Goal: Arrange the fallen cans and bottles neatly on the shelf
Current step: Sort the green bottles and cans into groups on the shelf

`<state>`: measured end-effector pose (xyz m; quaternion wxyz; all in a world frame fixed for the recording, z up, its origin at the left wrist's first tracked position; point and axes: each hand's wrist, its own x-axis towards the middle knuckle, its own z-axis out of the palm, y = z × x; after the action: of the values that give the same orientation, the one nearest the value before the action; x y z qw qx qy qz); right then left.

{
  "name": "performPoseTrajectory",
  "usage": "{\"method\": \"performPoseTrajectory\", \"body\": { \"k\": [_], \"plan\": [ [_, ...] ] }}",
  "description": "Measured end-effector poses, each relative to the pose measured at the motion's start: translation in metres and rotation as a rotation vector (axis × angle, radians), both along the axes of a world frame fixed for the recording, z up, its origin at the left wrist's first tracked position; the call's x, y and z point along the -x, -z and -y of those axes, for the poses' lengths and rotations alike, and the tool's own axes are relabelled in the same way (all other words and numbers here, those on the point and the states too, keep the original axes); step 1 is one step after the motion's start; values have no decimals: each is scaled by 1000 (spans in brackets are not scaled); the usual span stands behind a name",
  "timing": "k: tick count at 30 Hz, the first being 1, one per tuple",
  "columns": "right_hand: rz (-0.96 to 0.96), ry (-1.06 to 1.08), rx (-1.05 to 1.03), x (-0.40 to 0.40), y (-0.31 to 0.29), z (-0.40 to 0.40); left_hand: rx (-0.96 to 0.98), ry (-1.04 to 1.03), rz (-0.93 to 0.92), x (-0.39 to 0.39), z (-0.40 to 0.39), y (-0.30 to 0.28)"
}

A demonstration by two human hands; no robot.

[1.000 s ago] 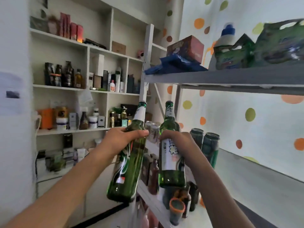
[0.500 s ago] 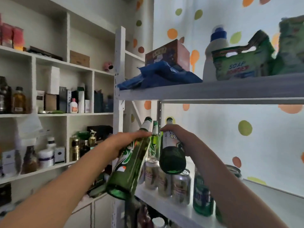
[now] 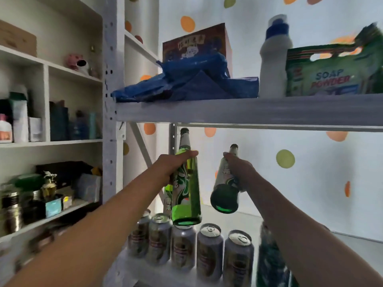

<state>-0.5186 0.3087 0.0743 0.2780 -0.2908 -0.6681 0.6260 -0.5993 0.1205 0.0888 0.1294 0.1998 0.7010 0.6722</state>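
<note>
While both bottles hang in the air above the row of cans (image 3: 209, 250), we note the grips. Our left hand (image 3: 172, 165) wraps its fingers round the shoulder of the green bottle (image 3: 186, 189), which stands nearly upright, its base just over the cans. Our right hand (image 3: 238, 168) curls round the upper body of the dark bottle (image 3: 224, 189), tilted, base towards us, to the right of the cans' middle and higher.

Handling, as we judge it: glass, stiff, smooth, breakable; whether full or empty we cannot tell. A hold lower on the body looks steadier than one near the neck.

Room: the upper shelf beam (image 3: 248, 110) sits close above the bottle tops, so lifting is limited. The cans fill the front edge of the lower shelf (image 3: 248, 218); bare board shows behind and right of them. A bottle base could knock a can off the front edge.
</note>
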Motion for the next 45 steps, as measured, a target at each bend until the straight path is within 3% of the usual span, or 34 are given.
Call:
{"method": "performPoseTrajectory", "body": {
  "k": [9, 17, 29, 41, 45],
  "plan": [
    [77, 204, -123, 6, -2, -29, 15, 137, -65, 29, -52, -5],
    [211, 273, -342, 1, 1, -40, 281, 86, -273, 35, -90, 17],
    [436, 79, -358, -4, 17, -29, 540, 0, -435, 50, -102, 63],
    [515, -55, -363, 11, 41, -21, 566, 9, -387, 71, -92, 55],
    [492, -111, -274, 19, 40, -23, 478, -43, -525, 70, -91, 42]
  ]
}}
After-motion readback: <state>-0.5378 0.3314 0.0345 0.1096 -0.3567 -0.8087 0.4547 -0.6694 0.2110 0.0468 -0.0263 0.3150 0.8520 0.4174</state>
